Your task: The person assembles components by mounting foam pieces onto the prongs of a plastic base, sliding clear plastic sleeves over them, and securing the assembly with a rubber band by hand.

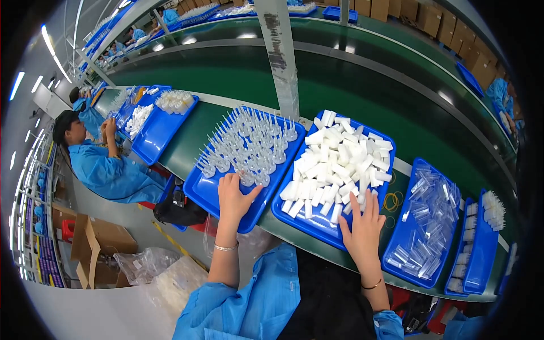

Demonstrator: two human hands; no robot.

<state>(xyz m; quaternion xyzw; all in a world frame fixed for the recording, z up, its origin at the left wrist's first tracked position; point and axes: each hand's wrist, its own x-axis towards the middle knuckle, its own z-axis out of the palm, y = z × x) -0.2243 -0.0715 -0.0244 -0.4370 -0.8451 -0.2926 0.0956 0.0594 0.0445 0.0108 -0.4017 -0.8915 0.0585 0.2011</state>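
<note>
My left hand is at the near edge of a group of transparent plastic parts, which have round bases and thin upright stems. Its thumb is spread from the fingers, and the fingertips meet the nearest parts; nothing shows in its grasp. These parts stand in a blue tray. To the right, a second blue tray holds a heap of white foam-like blocks. Over the near right side of that heap, my right hand has its fingers apart, their tips touching the blocks.
Rubber bands lie between the block tray and a blue tray of transparent tubes. A metal post rises behind the trays beside the green conveyor. At left sits a co-worker in blue; an opened carton is on the floor.
</note>
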